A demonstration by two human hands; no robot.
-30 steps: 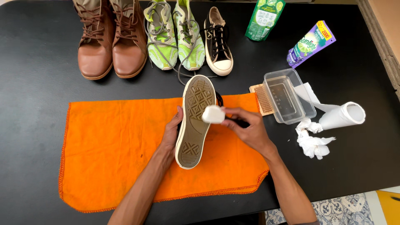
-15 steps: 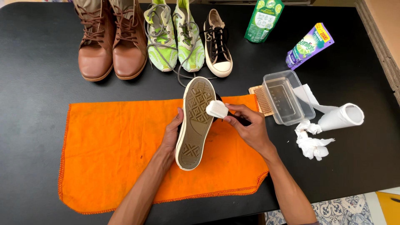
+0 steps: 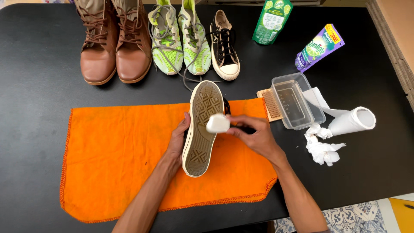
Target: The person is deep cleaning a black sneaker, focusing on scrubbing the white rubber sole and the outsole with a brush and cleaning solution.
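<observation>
Lying sole-up over the middle of an orange cloth (image 3: 120, 159), a black sneaker (image 3: 202, 125) with a tan patterned sole is the item in hand. The left hand (image 3: 177, 140) clasps its left edge, fingers curled under the upper. The right hand (image 3: 254, 136) is clenched on a small white pad (image 3: 217, 123), pressing it to the right rim of the sole near the mid-foot. The cloth is spread on a black table (image 3: 39, 86).

Along the far edge stand brown boots (image 3: 114, 47), a pair of light green running shoes (image 3: 181, 39) and the matching black sneaker (image 3: 225, 47), upright. Right of the cloth: a wooden brush (image 3: 271, 105) touching a clear plastic tub (image 3: 297, 101), a paper roll (image 3: 351, 121), crumpled tissue (image 3: 321, 149), a green pouch (image 3: 271, 21) and a purple pouch (image 3: 319, 46).
</observation>
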